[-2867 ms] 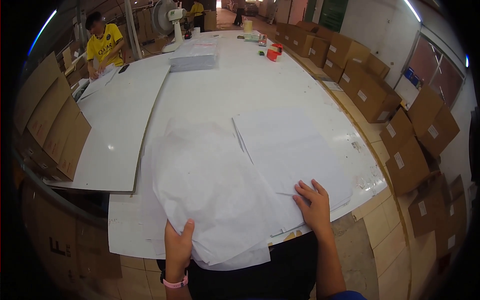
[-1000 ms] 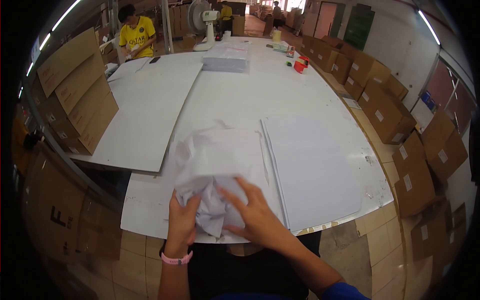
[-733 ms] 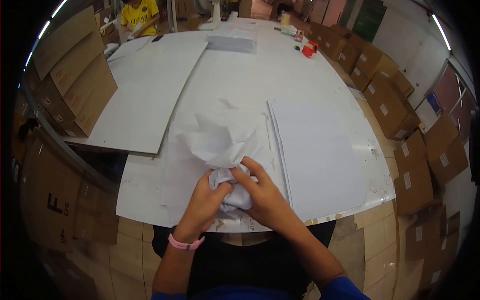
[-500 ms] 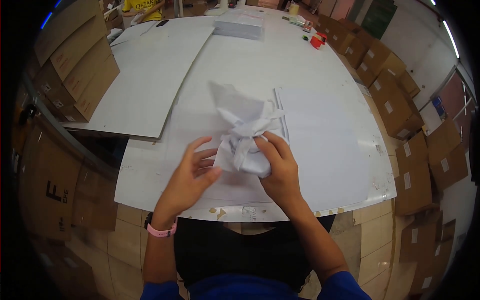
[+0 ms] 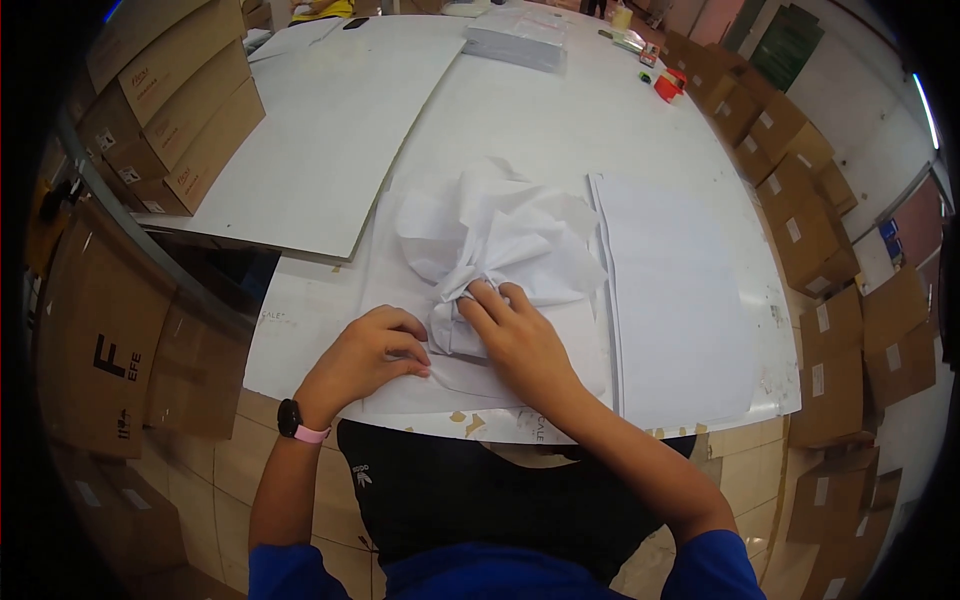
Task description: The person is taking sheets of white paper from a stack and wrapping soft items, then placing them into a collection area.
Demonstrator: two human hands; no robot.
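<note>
A loosely crumpled white paper bundle (image 5: 500,240) lies in front of me, its gathered folds twisted near the middle and its loose edges flaring out toward the far side. My right hand (image 5: 515,335) grips the gathered part, fingers curled into the folds; anything inside the paper is hidden. Just left of it, my left hand (image 5: 370,355) has thumb and fingers together at the near corner of a flat white paper sheet (image 5: 465,385) beneath the bundle. On my left wrist is a dark watch with a pink strap.
A stack of white sheets (image 5: 680,300) lies at right on the white table (image 5: 530,130). A raised white board (image 5: 330,140) and stacked cartons (image 5: 190,120) are at left. A red tape dispenser (image 5: 670,86) and a plastic-wrapped stack (image 5: 515,40) sit farther back. More cartons (image 5: 805,220) line the right.
The bundle has come down onto the sheet, its loose paper spread wider. My right hand has moved slightly left and down with it. My left hand's fingers have closed at the sheet.
</note>
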